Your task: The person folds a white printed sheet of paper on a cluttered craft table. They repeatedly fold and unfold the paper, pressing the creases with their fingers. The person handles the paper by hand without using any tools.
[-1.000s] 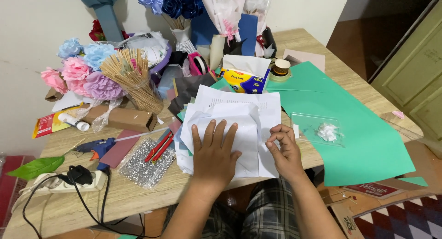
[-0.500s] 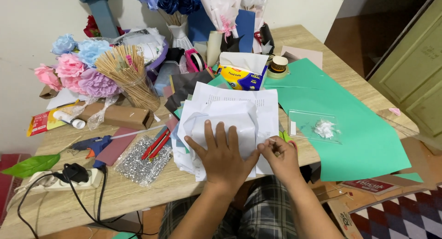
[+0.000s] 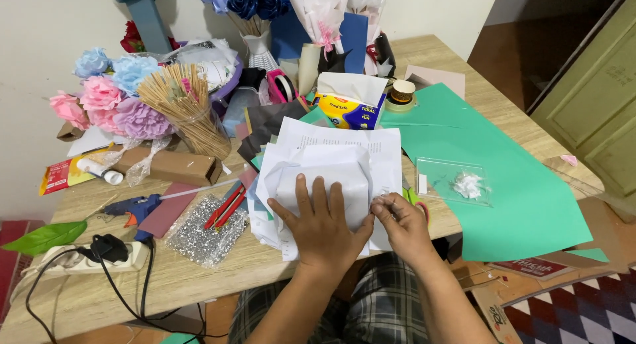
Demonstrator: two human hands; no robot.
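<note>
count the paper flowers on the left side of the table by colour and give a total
blue paper flowers: 2
pink paper flowers: 2
purple paper flower: 1
total: 5
This covers only the cluster left of the bundle of wooden sticks; the dark blue roses in the vase at the back are left out.

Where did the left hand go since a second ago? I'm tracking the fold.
Yes: left hand slid slightly right, away from the glue gun, toward the right hand.

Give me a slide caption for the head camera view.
Left hand flat on folded white paper, right hand pinching its edge, on a cluttered wooden craft table.
</note>
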